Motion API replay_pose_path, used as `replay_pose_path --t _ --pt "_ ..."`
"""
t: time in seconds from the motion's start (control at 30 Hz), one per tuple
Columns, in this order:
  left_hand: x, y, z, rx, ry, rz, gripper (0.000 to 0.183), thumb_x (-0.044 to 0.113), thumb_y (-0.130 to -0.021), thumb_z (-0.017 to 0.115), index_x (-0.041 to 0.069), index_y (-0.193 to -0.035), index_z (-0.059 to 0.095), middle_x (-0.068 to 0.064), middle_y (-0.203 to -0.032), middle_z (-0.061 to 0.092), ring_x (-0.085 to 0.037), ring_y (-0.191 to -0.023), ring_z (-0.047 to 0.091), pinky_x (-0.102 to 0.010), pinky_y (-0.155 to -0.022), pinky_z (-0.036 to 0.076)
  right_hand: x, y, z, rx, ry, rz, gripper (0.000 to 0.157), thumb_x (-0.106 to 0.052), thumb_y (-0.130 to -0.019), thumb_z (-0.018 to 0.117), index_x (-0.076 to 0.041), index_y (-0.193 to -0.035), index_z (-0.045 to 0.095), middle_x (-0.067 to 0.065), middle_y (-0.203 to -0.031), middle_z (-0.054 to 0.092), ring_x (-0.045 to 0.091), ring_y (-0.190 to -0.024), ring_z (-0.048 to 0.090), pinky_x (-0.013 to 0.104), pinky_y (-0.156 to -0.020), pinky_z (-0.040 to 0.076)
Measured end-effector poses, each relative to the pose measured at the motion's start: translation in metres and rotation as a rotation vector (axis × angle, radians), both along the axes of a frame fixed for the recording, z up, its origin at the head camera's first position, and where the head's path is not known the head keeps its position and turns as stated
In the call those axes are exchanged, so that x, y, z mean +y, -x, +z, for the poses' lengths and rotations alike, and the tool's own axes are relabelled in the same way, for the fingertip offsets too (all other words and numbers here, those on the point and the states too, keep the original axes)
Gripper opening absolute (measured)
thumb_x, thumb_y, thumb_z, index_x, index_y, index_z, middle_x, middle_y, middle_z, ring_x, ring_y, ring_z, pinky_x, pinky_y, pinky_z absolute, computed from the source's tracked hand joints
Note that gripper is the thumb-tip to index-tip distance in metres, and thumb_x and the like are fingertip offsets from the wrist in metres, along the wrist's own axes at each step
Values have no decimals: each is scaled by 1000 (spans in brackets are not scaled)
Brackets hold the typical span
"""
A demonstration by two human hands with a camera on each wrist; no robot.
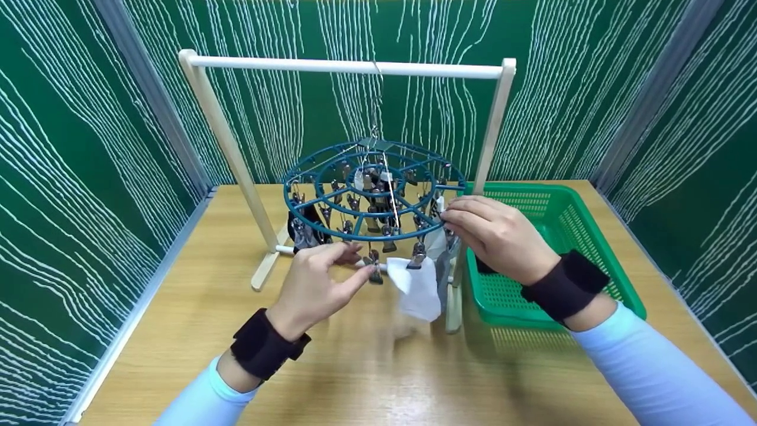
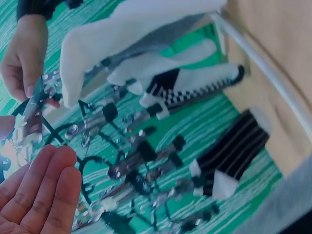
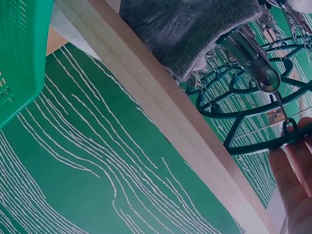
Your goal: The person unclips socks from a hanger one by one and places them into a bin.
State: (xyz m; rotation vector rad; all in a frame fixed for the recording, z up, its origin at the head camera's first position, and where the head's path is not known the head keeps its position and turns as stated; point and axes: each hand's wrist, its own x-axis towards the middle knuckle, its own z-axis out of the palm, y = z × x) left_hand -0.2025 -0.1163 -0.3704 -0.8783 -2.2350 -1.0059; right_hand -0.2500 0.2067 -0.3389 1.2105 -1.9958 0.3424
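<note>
A round dark-green clip hanger (image 1: 331, 234) hangs by a hook, with metal clips dangling from its rings. At its front rim, the left hand (image 1: 319, 281) has its thumb tip at a bare clip (image 1: 374, 273). The fingers of this hand look fairly straight in the left wrist view. With its fingers on the rim at the right side, the right hand (image 1: 500, 236) holds the hanger. A white sock (image 1: 421, 299) hangs between the hands from a front clip. A grey sock (image 3: 190, 36) hangs near the right hand. Also clipped are a checkered sock (image 2: 204, 87) and a black striped sock (image 2: 234, 148).
A wooden stand with a white top bar (image 1: 284, 63) carries the hanger; its right post (image 1: 497, 130) rises close to the right hand. A green plastic basket (image 1: 609, 266) stands at the right on the wooden table (image 1: 177, 331), dark cloth inside. Green white-streaked walls enclose the table.
</note>
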Motion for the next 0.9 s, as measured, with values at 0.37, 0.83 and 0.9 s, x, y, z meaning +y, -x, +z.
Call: replay_pose_path --t 0.37,0.83,0.9 --pt "-1 3 16 704 92 119 19 21 -97 83 3 -96 76 -8 -86 69 -25 -78 63 -34 -70 56 -8 -3 1 7 51 10 15 -1 -96 81 2 -111 78 18 -106 80 34 -98 77 46 -89 67" --pt "-1 10 22 759 249 247 15 7 -90 87 3 -105 84 -11 -96 82 -29 -90 77 -41 -85 66 -21 -6 -2 63 90 51 14 -12 -103 76 0 -107 80 17 -101 81 35 -93 77 48 -84 67" --pt "-3 11 23 754 242 241 15 6 -90 86 2 -105 84 -12 -97 82 -29 -91 78 -41 -85 67 -20 -6 0 45 91 31 19 -17 -102 78 0 -110 80 17 -105 81 35 -98 78 49 -88 67"
